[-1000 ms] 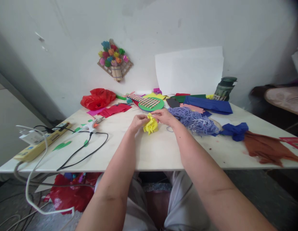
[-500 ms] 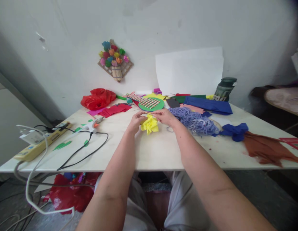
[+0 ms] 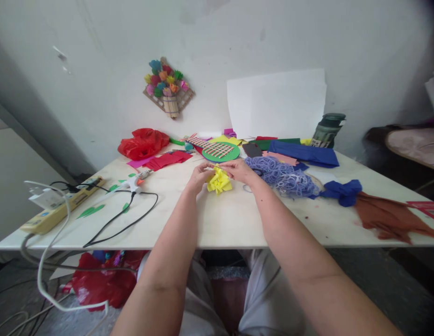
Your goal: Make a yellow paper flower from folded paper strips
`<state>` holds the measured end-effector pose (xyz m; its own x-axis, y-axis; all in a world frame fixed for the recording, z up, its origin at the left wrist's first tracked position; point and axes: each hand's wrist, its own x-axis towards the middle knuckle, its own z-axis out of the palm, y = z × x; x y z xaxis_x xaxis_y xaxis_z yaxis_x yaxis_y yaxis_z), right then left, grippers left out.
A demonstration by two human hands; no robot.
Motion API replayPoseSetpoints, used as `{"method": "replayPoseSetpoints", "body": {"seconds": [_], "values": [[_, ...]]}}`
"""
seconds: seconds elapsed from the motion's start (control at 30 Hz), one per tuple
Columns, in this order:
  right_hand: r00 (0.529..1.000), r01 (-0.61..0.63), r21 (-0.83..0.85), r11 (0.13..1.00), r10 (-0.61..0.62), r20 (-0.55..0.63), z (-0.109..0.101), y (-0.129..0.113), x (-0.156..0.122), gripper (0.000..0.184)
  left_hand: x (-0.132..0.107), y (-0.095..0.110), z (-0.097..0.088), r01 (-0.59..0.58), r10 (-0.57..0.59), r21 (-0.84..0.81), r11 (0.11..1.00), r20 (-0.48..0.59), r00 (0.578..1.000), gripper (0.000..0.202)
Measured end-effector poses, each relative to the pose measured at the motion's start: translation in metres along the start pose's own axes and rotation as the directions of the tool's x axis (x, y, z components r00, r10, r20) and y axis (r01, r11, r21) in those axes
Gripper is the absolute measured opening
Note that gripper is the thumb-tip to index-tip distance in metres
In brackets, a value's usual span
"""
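Note:
Between my two hands hangs a yellow paper flower (image 3: 219, 181), its crinkled petals facing down toward me above the white table. My left hand (image 3: 200, 176) is closed, its fingertips pinching the flower's base from the left. From the right, my right hand (image 3: 239, 170) is also closed, thumb and fingers pinching the same base. The exact grip point is partly hidden by the fingers. Just beyond my hands lies a green round piece with a lattice of striped sticks (image 3: 219, 150). A tangle of purple yarn (image 3: 280, 176) sits close to my right hand.
At left, a glue gun (image 3: 134, 183) with a looped black cable lies near a power strip (image 3: 62, 205) and green paper leaves (image 3: 90, 211). Red plastic (image 3: 144, 143) is at the back left. Blue paper (image 3: 302, 154), a dark bottle (image 3: 328, 131) and brown paper (image 3: 395, 214) lie rightward.
The yellow flower has turned slightly and shifted a little to the right between my fingers. Both hands keep their pinch on it and have barely moved.

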<state>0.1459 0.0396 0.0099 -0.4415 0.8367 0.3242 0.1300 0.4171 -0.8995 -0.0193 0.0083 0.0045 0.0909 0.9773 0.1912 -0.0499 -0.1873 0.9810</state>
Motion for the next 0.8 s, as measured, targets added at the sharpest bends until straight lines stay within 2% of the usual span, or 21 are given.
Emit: {"method": "replayPoseSetpoints", "body": {"seconds": [0.37, 0.6, 0.8], "values": [[0.999, 0.004, 0.022, 1.0, -0.003, -0.046, 0.004, -0.006, -0.001, 0.045, -0.001, 0.001, 0.002, -0.035, 0.034, 0.037, 0.999, 0.029, 0.999, 0.024], [0.998, -0.061, -0.012, 0.998, 0.061, -0.014, 0.005, -0.013, -0.006, 0.042, 0.003, -0.005, -0.002, -0.009, 0.009, -0.029, 1.0, 0.022, 1.0, 0.016], [0.988, -0.144, -0.085, 0.986, 0.148, 0.041, 0.0, -0.014, -0.008, 0.038, 0.0, -0.003, 0.0, 0.061, -0.059, -0.041, 0.997, 0.043, 0.997, 0.017]]}}
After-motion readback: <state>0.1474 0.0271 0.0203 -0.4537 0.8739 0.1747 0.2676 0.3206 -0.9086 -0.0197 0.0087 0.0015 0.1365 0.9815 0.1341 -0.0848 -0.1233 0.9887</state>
